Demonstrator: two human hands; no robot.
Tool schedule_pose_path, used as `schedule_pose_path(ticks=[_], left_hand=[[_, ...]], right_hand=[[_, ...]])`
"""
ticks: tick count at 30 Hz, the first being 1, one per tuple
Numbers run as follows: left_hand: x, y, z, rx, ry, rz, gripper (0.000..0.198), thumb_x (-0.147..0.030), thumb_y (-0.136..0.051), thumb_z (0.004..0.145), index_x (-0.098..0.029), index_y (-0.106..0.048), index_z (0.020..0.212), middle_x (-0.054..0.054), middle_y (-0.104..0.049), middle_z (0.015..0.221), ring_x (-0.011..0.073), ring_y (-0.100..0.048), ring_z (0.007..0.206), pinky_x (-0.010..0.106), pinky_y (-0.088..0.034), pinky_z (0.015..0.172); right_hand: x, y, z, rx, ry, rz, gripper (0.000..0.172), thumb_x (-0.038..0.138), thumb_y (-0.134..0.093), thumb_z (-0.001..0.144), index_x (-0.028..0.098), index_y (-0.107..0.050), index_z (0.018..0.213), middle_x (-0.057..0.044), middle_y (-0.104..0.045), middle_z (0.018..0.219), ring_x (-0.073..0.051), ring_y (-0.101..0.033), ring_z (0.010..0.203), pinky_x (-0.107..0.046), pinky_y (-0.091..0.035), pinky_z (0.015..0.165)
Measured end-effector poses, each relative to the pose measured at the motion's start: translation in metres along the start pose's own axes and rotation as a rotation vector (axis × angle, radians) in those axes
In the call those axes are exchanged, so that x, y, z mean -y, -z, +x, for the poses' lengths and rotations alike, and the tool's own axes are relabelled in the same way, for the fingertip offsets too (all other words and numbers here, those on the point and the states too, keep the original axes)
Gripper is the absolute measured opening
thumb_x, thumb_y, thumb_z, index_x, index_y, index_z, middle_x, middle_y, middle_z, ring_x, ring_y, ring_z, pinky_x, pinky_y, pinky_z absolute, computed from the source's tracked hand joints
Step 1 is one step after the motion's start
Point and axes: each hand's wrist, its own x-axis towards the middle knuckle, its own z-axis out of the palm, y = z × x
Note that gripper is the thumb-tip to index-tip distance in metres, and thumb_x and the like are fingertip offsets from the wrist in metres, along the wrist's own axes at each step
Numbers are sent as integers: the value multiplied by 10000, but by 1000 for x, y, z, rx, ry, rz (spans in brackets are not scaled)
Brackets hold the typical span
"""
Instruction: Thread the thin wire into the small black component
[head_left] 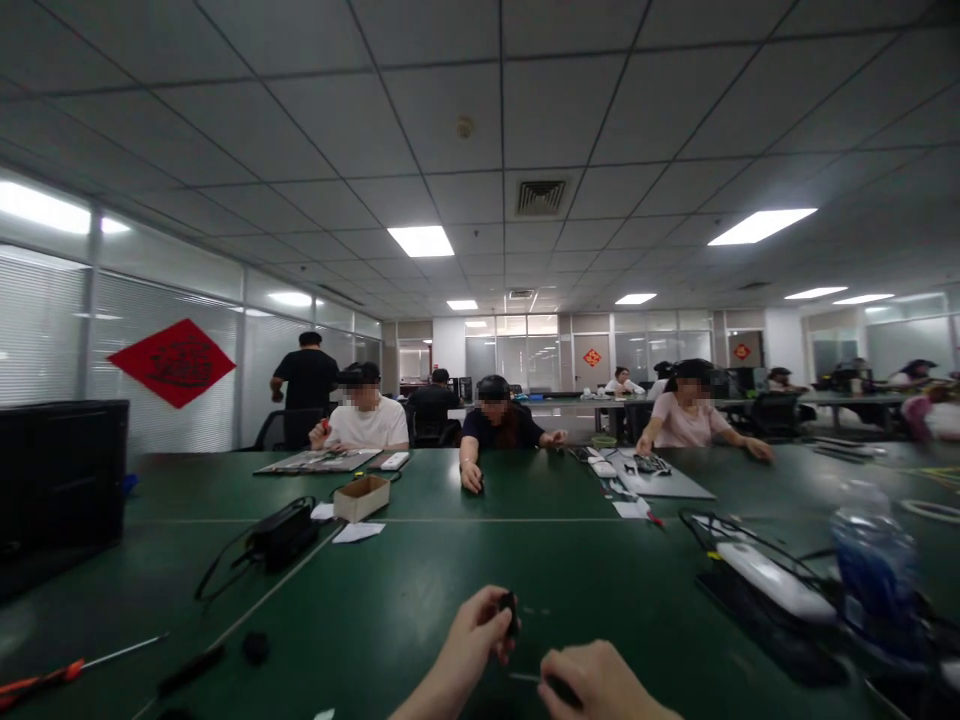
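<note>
Above the green table (390, 610), my left hand (474, 622) is closed, with a small black piece (511, 614) pinched between thumb and fingers. The kind of piece is too dark to make out. Lower and to the right, my right hand (600, 675) wraps round a screwdriver (526, 678) with a dark handle. Its thin metal shaft points left, below my left hand and apart from the black piece. A small black lump (256, 647) lies on the table to the left of my hands.
At left lie an orange-and-black screwdriver (67, 678) and a black power adapter (281, 535), with a monitor (64, 490) behind. An open cardboard box (361, 498) stands farther off. On the right are a white power strip (776, 580) and a bottle (874, 570). Several people sit across the table.
</note>
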Motion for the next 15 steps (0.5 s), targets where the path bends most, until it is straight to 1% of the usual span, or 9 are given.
schedule_pose_path(ticks=[3,5,7,11,15], left_hand=[[-16,-12,-30,19,-36,40,363,-407,-607,758,-138,-568,999,77,-607,834,151,-563,674,240,-402,551],[-21,-15,-44,24,-8,65,365,-401,-599,765,-127,-560,1004,82,-603,847,151,-561,687,243,-407,561],[-21,-15,-55,32,20,74,365,-399,-591,774,-125,-556,1012,79,-597,859,147,-558,696,244,-415,577],[-20,-14,-66,32,20,63,358,-401,-573,796,-127,-544,1026,70,-591,857,130,-539,667,241,-414,580],[-20,-15,-68,39,32,29,379,-418,-580,793,-126,-550,1034,77,-591,874,118,-523,644,237,-406,572]], right_hand=[[14,19,-21,16,51,22,233,350,-401,903,245,-607,930,-8,-666,783,-145,-618,700,-230,-372,645],[17,27,-26,27,32,47,266,348,-371,922,227,-606,949,-16,-649,785,-138,-603,703,-230,-369,649],[17,30,-26,51,46,52,283,363,-363,932,222,-604,976,-21,-637,805,-137,-590,713,-234,-369,656],[20,30,-23,63,107,33,323,392,-329,952,228,-591,1044,-31,-611,838,-136,-567,712,-238,-369,646],[24,28,-27,46,76,22,345,413,-312,959,233,-589,1060,-33,-596,838,-134,-558,686,-234,-370,613]])
